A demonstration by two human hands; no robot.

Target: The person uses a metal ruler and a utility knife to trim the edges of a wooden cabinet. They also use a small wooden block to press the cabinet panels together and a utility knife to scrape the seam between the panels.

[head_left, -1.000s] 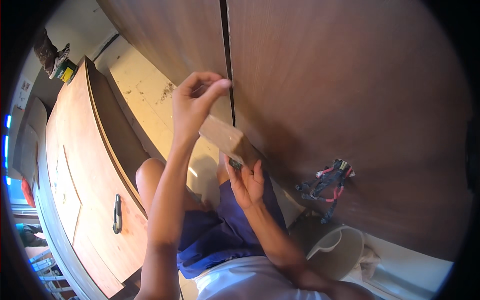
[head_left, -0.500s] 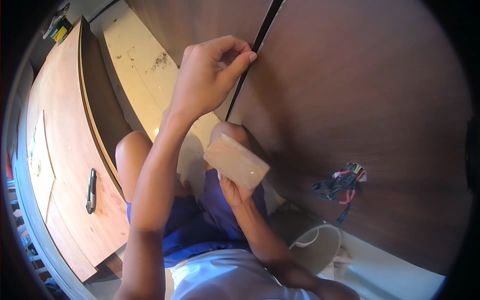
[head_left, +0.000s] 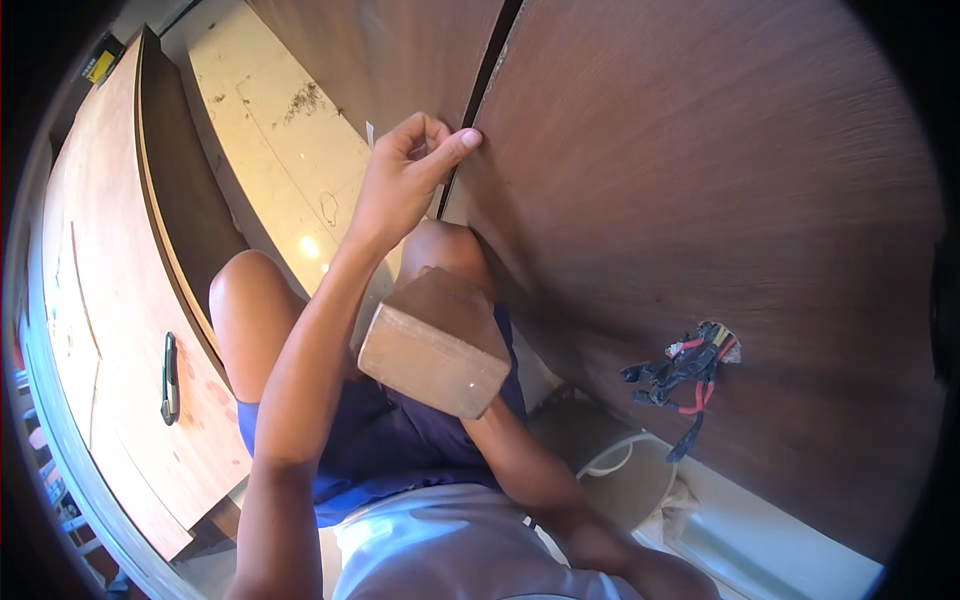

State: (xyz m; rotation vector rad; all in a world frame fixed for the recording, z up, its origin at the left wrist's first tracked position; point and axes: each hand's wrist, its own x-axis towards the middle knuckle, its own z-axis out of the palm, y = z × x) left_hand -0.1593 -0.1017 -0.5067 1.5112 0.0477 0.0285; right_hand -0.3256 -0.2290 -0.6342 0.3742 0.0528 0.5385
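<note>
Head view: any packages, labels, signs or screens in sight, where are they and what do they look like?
Yellow label: top left corner, beyond the light wooden door; small, rectangular, yellow on a dark object, too small to make out more.
No screens, signs or other packages show.

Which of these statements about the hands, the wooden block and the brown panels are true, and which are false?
1. The left hand pinches something small at the dark gap between two brown panels. True.
2. The wooden block lies on the floor. False: the right hand, hidden behind the block, holds it up above the lap.
3. Red and black wires stick out of a hole in the right panel. True.
4. The left fingers grip the block. False: they are at the gap.
</note>
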